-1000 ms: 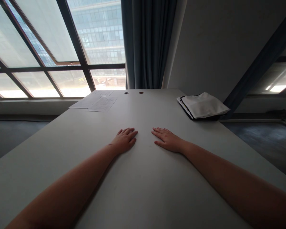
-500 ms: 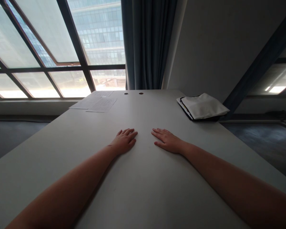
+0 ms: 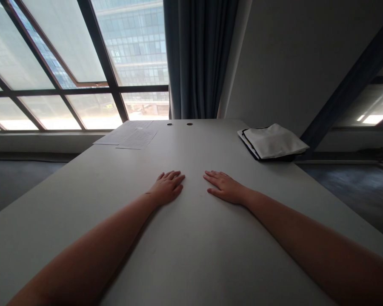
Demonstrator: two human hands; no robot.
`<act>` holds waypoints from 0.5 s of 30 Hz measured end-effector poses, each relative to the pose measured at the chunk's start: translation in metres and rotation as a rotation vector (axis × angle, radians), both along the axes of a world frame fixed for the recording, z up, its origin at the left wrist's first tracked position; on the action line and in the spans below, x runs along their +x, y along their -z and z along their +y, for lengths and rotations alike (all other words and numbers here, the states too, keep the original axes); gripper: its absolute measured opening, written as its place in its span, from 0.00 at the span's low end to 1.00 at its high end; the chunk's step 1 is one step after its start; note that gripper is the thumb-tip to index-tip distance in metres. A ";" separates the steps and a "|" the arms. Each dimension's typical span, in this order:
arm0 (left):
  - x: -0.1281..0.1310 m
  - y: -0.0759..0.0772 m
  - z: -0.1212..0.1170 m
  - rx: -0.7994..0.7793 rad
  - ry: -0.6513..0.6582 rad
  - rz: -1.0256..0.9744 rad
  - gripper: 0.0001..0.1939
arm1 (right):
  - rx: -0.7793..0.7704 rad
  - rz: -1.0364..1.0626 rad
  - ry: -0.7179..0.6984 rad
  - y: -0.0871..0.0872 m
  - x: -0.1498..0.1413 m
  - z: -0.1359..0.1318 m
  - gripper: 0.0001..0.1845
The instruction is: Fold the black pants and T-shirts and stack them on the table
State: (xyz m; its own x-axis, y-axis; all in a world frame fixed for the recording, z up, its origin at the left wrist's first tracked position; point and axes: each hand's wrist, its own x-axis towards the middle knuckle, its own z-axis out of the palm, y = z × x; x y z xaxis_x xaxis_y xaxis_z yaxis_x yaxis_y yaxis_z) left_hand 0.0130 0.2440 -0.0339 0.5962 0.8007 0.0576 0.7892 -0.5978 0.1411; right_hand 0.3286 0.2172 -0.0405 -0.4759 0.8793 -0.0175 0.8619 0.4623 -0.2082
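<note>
My left hand (image 3: pixel 167 187) lies palm down on the white table (image 3: pixel 185 238), fingers stretched out and holding nothing. Across a small gap, my right hand (image 3: pixel 225 187) also rests flat on the tabletop, open, with its thumb apart from the fingers. Beyond the right hand, near the table's right edge, sits a folded white cloth-like item with dark edging (image 3: pixel 274 142); its exact kind is unclear. Printed paper sheets (image 3: pixel 136 139) lie past my left hand at the far left of the table.
Two round holes, one of them a dark hole (image 3: pixel 189 124), are set in the table's far end. Behind it hang a blue-grey curtain (image 3: pixel 198 59) and a pale wall (image 3: pixel 274 59). Large framed windows (image 3: pixel 83 63) fill the left, and grey floor (image 3: pixel 15 178) shows on both sides.
Both hands stay flat in the same places on the table. The whole view has shifted only very slightly.
</note>
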 end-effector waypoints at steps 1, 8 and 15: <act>0.000 0.000 0.000 0.002 0.001 0.000 0.29 | -0.001 -0.002 0.000 -0.001 0.000 0.000 0.39; 0.002 -0.002 0.000 0.006 -0.010 0.021 0.29 | -0.014 -0.005 0.002 -0.004 -0.001 -0.002 0.40; 0.002 0.000 0.001 0.014 -0.001 0.020 0.29 | -0.008 0.010 0.004 -0.004 -0.002 -0.002 0.40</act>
